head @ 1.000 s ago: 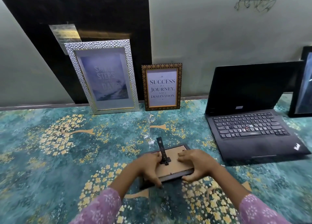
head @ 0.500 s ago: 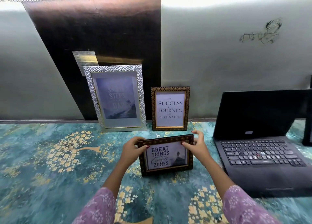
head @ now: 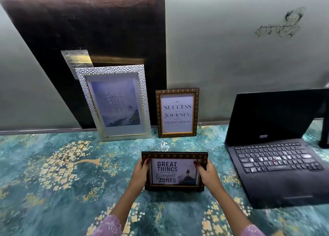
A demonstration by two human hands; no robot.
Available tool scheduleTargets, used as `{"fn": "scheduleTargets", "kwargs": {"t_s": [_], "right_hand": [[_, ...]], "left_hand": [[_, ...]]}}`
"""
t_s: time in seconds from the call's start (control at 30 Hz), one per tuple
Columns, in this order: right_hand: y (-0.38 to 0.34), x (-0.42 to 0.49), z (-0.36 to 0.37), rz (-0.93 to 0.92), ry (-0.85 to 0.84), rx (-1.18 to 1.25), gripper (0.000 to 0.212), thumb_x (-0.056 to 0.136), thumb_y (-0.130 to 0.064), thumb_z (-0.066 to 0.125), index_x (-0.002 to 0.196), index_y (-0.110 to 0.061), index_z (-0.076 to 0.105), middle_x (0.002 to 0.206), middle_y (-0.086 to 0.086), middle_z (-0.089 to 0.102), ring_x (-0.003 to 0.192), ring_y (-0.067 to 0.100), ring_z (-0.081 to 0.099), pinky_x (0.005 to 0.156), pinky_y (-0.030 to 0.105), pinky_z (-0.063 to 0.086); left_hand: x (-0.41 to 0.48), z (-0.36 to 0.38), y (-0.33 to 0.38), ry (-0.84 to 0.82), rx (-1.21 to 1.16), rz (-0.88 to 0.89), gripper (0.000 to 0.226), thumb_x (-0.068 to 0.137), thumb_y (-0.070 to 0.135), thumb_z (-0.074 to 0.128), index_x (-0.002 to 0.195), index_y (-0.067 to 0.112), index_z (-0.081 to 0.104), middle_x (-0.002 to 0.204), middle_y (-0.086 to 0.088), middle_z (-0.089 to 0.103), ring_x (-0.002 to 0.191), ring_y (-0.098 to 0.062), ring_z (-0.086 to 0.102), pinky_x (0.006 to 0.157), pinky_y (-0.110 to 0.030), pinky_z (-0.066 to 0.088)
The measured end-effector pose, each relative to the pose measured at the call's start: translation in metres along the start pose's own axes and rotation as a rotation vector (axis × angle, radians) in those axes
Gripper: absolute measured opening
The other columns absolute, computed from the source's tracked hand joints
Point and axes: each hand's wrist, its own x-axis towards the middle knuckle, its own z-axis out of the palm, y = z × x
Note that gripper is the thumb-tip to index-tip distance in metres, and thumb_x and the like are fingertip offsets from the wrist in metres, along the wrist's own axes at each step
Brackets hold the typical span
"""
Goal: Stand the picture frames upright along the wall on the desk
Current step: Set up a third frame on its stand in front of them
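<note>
Left hand (head: 140, 171) and right hand (head: 207, 171) clasp the short ends of the dark patterned landscape frame (head: 174, 171), which stands upright. Its long axis parallels the desk's rear edge, well short of the wall (head: 231, 66).

You're at a home desk, open black laptop (head: 277, 157), motto frames (head: 177, 112) leaning on a scribbled wall (head: 249, 57), teal floral desk cover (head: 53, 173).

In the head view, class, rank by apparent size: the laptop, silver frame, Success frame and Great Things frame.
1. laptop
2. silver frame
3. Success frame and Great Things frame: look alike; the Great Things one sits nearer the camera, so unranked.
</note>
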Motion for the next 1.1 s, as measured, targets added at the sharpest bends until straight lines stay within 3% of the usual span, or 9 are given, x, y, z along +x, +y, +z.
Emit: {"fn": "scheduleTargets", "kwargs": {"t_s": [0.2, 0.3, 0.37, 0.47, 0.57, 0.63, 0.73, 0.93, 1.1], "right_hand": [[-0.002, -0.004, 0.003, 0.006, 0.042, -0.024, 0.014, 0.088, -0.012, 0.053, 0.102, -0.009, 0.051, 0.088, 0.004, 0.061, 0.082, 0.018, 0.058, 0.054, 0.006, 0.049], [-0.003, -0.003, 0.001, 0.021, 0.037, -0.063, 0.017, 0.089, -0.015, 0.053, 0.104, -0.009, 0.051, 0.09, 0.004, 0.061, 0.093, 0.027, 0.06, 0.066, 0.023, 0.054], [-0.005, -0.006, -0.002, 0.013, 0.034, -0.09, 0.02, 0.089, -0.016, 0.053, 0.108, -0.012, 0.049, 0.094, 0.004, 0.061, 0.1, 0.03, 0.06, 0.076, 0.035, 0.052], [-0.011, -0.02, -0.002, -0.061, 0.132, -0.103, 0.039, 0.088, -0.012, 0.053, 0.123, -0.011, 0.037, 0.107, 0.01, 0.052, 0.096, 0.025, 0.053, 0.068, 0.027, 0.046], [-0.015, -0.034, -0.011, -0.159, 0.329, -0.034, 0.037, 0.086, -0.007, 0.056, 0.119, -0.014, 0.042, 0.104, 0.009, 0.051, 0.097, 0.028, 0.053, 0.076, 0.031, 0.044], [-0.015, -0.042, -0.02, -0.199, 0.404, -0.024, 0.031, 0.085, -0.006, 0.056, 0.113, -0.017, 0.047, 0.103, 0.009, 0.054, 0.096, 0.026, 0.055, 0.079, 0.033, 0.043], [-0.019, -0.052, -0.037, -0.236, 0.444, 0.017, 0.028, 0.086, -0.005, 0.053, 0.107, -0.022, 0.048, 0.102, 0.008, 0.055, 0.092, 0.022, 0.055, 0.078, 0.03, 0.044], [-0.029, -0.072, -0.082, -0.341, 0.476, 0.054, 0.027, 0.087, 0.001, 0.05, 0.101, -0.022, 0.05, 0.088, -0.002, 0.056, 0.078, 0.005, 0.057, 0.065, 0.008, 0.048], [-0.044, -0.092, -0.162, -0.423, 0.429, 0.019, 0.041, 0.085, 0.006, 0.049, 0.093, -0.034, 0.05, 0.087, 0.0, 0.057, 0.073, -0.005, 0.059, 0.066, 0.006, 0.048]], "left_hand": [[-0.009, 0.002, -0.002, 0.01, 0.002, 0.046, 0.021, 0.097, 0.022, 0.034, 0.11, 0.014, 0.049, 0.086, 0.002, 0.06, 0.075, -0.012, 0.059, 0.044, -0.009, 0.049], [-0.015, 0.003, 0.0, 0.014, -0.051, 0.041, 0.017, 0.096, 0.021, 0.035, 0.097, 0.016, 0.052, 0.086, -0.002, 0.061, 0.075, -0.014, 0.059, 0.046, -0.014, 0.051], [-0.018, 0.006, 0.0, 0.025, -0.073, 0.062, 0.014, 0.095, 0.017, 0.039, 0.09, 0.024, 0.049, 0.096, -0.008, 0.06, 0.085, -0.02, 0.059, 0.06, -0.023, 0.052], [-0.027, 0.006, 0.003, 0.251, -0.074, 0.224, 0.026, 0.088, 0.008, 0.053, 0.108, 0.02, 0.041, 0.114, -0.007, 0.048, 0.109, -0.021, 0.046, 0.092, -0.032, 0.04], [-0.045, 0.01, 0.017, 0.433, -0.085, 0.472, 0.043, 0.077, 0.019, 0.055, 0.116, 0.009, 0.043, 0.116, -0.001, 0.046, 0.113, -0.012, 0.043, 0.105, -0.024, 0.03], [-0.056, 0.019, 0.025, 0.383, -0.072, 0.636, 0.036, 0.074, 0.022, 0.049, 0.108, 0.012, 0.048, 0.108, 0.003, 0.05, 0.111, -0.01, 0.047, 0.103, -0.018, 0.033], [-0.069, 0.042, 0.034, 0.197, -0.046, 0.768, 0.025, 0.074, 0.015, 0.046, 0.097, 0.024, 0.05, 0.106, 0.007, 0.054, 0.109, -0.015, 0.052, 0.101, -0.023, 0.04], [-0.089, 0.099, 0.043, -0.101, 0.116, 0.75, 0.029, 0.077, 0.006, 0.046, 0.102, 0.021, 0.051, 0.112, 0.018, 0.052, 0.111, 0.015, 0.045, 0.096, -0.001, 0.033], [-0.115, 0.181, 0.049, -0.122, 0.094, 0.759, 0.033, 0.075, 0.001, 0.048, 0.099, 0.024, 0.054, 0.11, 0.015, 0.058, 0.109, 0.008, 0.051, 0.096, -0.009, 0.038]]}}
